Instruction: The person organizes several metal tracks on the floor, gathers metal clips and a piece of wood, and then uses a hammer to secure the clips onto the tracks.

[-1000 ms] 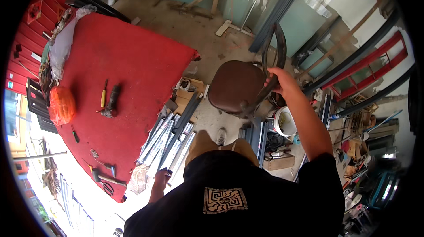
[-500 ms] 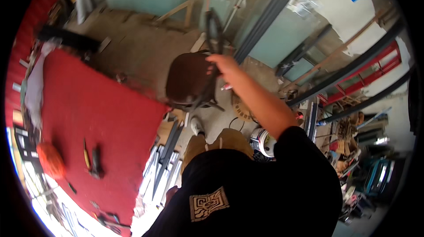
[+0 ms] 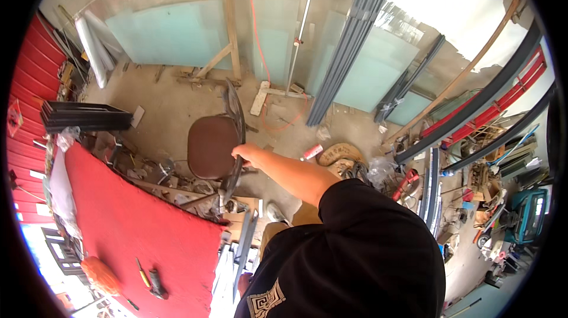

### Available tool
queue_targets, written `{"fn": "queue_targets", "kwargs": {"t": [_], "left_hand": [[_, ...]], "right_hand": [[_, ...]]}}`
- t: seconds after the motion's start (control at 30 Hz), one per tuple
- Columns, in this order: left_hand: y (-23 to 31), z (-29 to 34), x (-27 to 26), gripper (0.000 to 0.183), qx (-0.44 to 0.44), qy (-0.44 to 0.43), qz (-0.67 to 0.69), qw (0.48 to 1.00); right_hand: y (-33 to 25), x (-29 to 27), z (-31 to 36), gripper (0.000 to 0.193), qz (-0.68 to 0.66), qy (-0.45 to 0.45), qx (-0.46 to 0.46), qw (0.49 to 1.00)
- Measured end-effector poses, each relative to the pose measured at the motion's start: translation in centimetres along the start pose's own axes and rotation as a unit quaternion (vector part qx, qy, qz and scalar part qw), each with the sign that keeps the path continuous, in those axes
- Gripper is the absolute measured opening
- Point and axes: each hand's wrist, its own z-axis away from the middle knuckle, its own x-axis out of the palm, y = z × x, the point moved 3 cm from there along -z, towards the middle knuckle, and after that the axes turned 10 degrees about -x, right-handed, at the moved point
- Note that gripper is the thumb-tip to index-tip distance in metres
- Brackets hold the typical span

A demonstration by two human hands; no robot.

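My right arm reaches forward and to the left. My right hand point(image 3: 244, 153) is closed on the dark frame at the right side of a chair point(image 3: 213, 146) with a brown padded seat. The chair stands on the floor beside the far corner of a red-covered table point(image 3: 142, 217). Only a small part of my left hand point(image 3: 244, 282) shows, low beside my black shirt and near some metal bars; its fingers are hidden.
A knife-like tool with a yellow handle point(image 3: 142, 272), a dark tool point(image 3: 157, 284) and an orange bag point(image 3: 102, 275) lie on the table. Glass sheets point(image 3: 171, 34) and grey metal profiles point(image 3: 355, 39) lean against the wall. A red-and-white can point(image 3: 312, 152) lies on the floor.
The chair, with my right hand on it, has shifted left toward the red table's far corner. My view has tilted up and turned, showing more of the wall.
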Motion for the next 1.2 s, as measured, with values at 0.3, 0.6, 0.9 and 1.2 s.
{"fn": "queue_targets", "kwargs": {"t": [0.3, 0.6, 0.9, 1.2], "left_hand": [[36.6, -15.3, -7.1, 0.013, -0.222, -0.197, 0.411, 0.862], [57.0, -30.9, -8.9, 0.021, -0.153, -0.213, 0.452, 0.852], [75.8, -47.0, -3.4, 0.022, -0.085, -0.304, 0.365, 0.876], [104.7, -60.0, 1.2, 0.06, 0.257, -0.264, 0.163, 0.915]], "right_hand": [[-0.2, -6.9, 1.6, 0.048, 0.117, -0.13, 0.062, 0.983], [-7.6, -37.2, 4.2, 0.022, 0.172, -0.026, -0.136, 0.975], [-24.5, -55.0, 15.6, 0.064, 0.007, 0.278, -0.255, 0.926], [-48.2, -57.0, 12.3, 0.094, 0.186, 0.405, -0.429, 0.786]]}}
